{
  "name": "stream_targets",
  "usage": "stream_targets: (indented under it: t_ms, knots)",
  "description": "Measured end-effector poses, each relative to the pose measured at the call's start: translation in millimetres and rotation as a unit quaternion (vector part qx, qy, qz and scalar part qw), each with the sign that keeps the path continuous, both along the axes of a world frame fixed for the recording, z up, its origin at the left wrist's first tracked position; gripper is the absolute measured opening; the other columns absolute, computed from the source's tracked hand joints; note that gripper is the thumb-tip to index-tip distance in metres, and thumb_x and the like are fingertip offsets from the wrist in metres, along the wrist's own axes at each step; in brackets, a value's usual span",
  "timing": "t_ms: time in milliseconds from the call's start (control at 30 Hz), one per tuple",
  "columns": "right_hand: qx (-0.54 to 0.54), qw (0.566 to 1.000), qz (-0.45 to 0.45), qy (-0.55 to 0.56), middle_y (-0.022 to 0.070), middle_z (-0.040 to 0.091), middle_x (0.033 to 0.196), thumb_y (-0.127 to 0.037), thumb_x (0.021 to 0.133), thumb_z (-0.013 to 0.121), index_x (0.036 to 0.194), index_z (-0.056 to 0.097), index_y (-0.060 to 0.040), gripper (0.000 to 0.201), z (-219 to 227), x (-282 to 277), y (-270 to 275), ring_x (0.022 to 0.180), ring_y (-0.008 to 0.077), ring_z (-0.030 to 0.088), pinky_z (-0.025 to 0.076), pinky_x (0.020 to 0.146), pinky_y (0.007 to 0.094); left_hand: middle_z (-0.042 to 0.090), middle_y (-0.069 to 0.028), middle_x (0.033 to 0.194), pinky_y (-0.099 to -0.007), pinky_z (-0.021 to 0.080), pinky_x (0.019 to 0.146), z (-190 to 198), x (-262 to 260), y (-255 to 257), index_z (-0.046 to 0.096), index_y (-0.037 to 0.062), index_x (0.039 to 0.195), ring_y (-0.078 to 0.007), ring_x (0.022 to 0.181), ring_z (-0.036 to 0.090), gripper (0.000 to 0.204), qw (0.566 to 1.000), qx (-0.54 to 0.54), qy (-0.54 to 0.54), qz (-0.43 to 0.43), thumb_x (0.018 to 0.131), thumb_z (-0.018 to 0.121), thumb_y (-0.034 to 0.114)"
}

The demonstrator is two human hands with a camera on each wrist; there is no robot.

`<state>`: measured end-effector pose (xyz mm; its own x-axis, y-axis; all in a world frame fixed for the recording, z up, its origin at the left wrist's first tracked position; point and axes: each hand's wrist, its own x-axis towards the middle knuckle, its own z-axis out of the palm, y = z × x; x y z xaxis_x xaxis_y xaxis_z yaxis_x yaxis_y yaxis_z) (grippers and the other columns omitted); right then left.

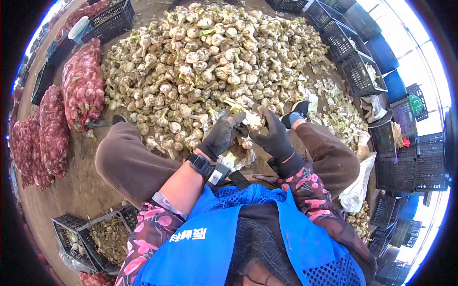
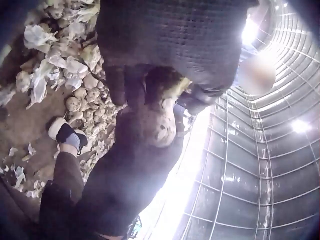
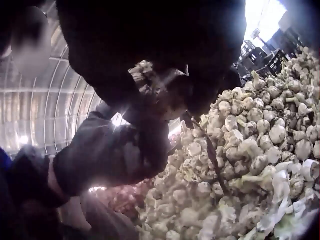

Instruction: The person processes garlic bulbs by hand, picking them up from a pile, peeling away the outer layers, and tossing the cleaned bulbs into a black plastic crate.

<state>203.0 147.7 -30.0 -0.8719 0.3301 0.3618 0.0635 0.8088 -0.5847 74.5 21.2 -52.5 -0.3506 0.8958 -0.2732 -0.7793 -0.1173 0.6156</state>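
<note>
In front of the seated person, two dark-gloved hands meet at a pale garlic bulb (image 1: pixel 256 122). The right hand (image 1: pixel 273 136) grips it from the right, thumb and fingers around it. From the other side the left hand (image 1: pixel 222 133) holds on with curled fingers, a watch on its wrist. The left wrist view shows the bulb (image 2: pixel 162 127) against the right glove (image 2: pixel 135 160), its upper end under the left glove (image 2: pixel 175 45). Over in the right wrist view, a thin dark strip (image 3: pixel 215 162) hangs below the darkened right hand (image 3: pixel 155 45).
A large heap of garlic (image 1: pixel 205 66) lies ahead of the legs. Filled red mesh bags (image 1: pixel 83 86) stand at left, with black crates (image 1: pixel 102 233) behind them. More crates (image 1: pixel 360 71) line the right side. Loose peelings (image 1: pixel 343 109) are spread near a shoe (image 1: pixel 296 114).
</note>
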Motion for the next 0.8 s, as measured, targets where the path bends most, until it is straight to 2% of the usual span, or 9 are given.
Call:
stream_targets:
  t_ms: [200, 267, 333, 400, 433, 467, 667, 733, 800]
  knots:
    - [-0.115, 0.993, -0.025, 0.020, 0.0190, 0.053, 0.117, -0.038, 0.080, 0.065, 0.125, 0.043, 0.0029, 0.064, -13.2, -6.8, -5.8, 0.105, 0.0322, 0.056, 0.044, 0.093, 0.0395, 0.061, -0.0055, 0.092, -0.0271, 0.049, 0.072, -2.7, 4.1, 4.1, 0.053, 0.0006, 0.109, -0.0134, 0.083, 0.060, 0.025, 0.977, -0.051, 0.184, 0.090, 0.085, 0.055, 0.008]
    - [-0.688, 0.723, -0.010, 0.060, 0.0142, 0.060, 0.102, -0.038, 0.089, 0.051, 0.123, 0.045, 0.0022, 0.053, -34.7, -7.4, -3.4, 0.096, 0.0266, 0.059, 0.047, 0.082, 0.0380, 0.061, -0.0068, 0.097, -0.0267, 0.050, 0.072, -2.7, 6.6, 5.1, 0.051, -0.0009, 0.113, -0.0151, 0.082, 0.060, 0.030, 0.991, 0.050, 0.086, 0.084, 0.083, 0.049, 0.002]
    - [-0.752, 0.647, 0.109, 0.059, 0.0103, 0.061, 0.094, -0.035, 0.095, 0.044, 0.122, 0.045, 0.0011, 0.046, -53.7, -7.3, 13.8, 0.085, 0.0220, 0.060, 0.049, 0.070, 0.0331, 0.060, -0.0070, 0.100, -0.0253, 0.049, 0.073, 8.3, 4.4, 1.7, 0.049, -0.0017, 0.121, -0.0146, 0.084, 0.059, 0.040, 0.982, -0.053, 0.181, 0.031, 0.080, 0.045, -0.002]
    - [-0.302, 0.938, -0.136, 0.103, 0.0074, 0.060, 0.087, -0.039, 0.096, 0.042, 0.115, 0.049, -0.0019, 0.042, -58.8, -20.4, 5.6, 0.071, 0.0168, 0.059, 0.048, 0.057, 0.0292, 0.061, -0.0048, 0.101, -0.0265, 0.048, 0.076, -4.3, 8.6, 7.6, 0.048, 0.0006, 0.126, -0.0140, 0.085, 0.058, 0.045, 0.880, -0.013, 0.471, 0.050, 0.081, 0.049, -0.001]
    - [-0.196, 0.963, -0.131, 0.133, 0.0058, 0.060, 0.084, -0.042, 0.097, 0.040, 0.111, 0.052, -0.0042, 0.042, -71.7, -22.7, 5.7, 0.067, 0.0147, 0.058, 0.047, 0.053, 0.0279, 0.061, -0.0048, 0.101, -0.0265, 0.048, 0.076, -6.8, 8.9, 7.4, 0.048, 0.0006, 0.126, -0.0140, 0.085, 0.058, 0.045, 0.880, -0.012, 0.472, 0.046, 0.081, 0.049, -0.001]
    - [-0.084, 0.973, -0.136, 0.165, 0.0042, 0.059, 0.081, -0.045, 0.098, 0.037, 0.107, 0.054, -0.0064, 0.043, -75.5, -26.8, 2.7, 0.063, 0.0126, 0.056, 0.045, 0.049, 0.0267, 0.062, -0.0055, 0.099, -0.0263, 0.048, 0.074, -6.2, 8.0, 5.1, 0.052, -0.0004, 0.122, -0.0134, 0.080, 0.057, 0.044, 0.873, 0.003, 0.487, 0.035, 0.079, 0.047, -0.001]
    - [-0.769, 0.636, -0.055, 0.047, 0.0015, 0.062, 0.085, -0.040, 0.098, 0.038, 0.109, 0.056, -0.0087, 0.037, -46.7, -12.4, 1.0, 0.065, 0.0097, 0.060, 0.045, 0.049, 0.0235, 0.066, -0.0073, 0.085, -0.0228, 0.047, 0.067, -15.6, -1.9, -2.2, 0.067, -0.0031, 0.091, -0.0113, 0.072, 0.058, 0.029, 0.960, -0.035, 0.277, -0.021, 0.072, 0.045, 0.002]
    - [-0.671, 0.734, -0.069, 0.076, -0.0001, 0.061, 0.080, -0.037, 0.098, 0.039, 0.106, 0.057, -0.0076, 0.035, -36.3, -14.9, -6.6, 0.057, 0.0077, 0.056, 0.043, 0.046, 0.0224, 0.068, -0.0129, 0.088, -0.0308, 0.050, 0.068, -32.0, -4.8, 0.0, 0.066, -0.0017, 0.092, -0.0207, 0.077, 0.064, 0.029, 0.920, -0.106, 0.378, -0.019, 0.073, 0.046, 0.005]
    - [-0.487, 0.873, -0.006, 0.026, -0.0004, 0.060, 0.078, -0.035, 0.098, 0.041, 0.102, 0.059, -0.0054, 0.035, -11.5, -6.0, -5.9, 0.058, 0.0068, 0.055, 0.043, 0.050, 0.0214, 0.067, -0.0160, 0.085, -0.0386, 0.050, 0.070, -57.7, -4.0, 4.3, 0.066, 0.0011, 0.090, -0.0294, 0.079, 0.065, 0.025, 0.629, -0.163, 0.735, 0.191, 0.074, 0.048, 0.009]
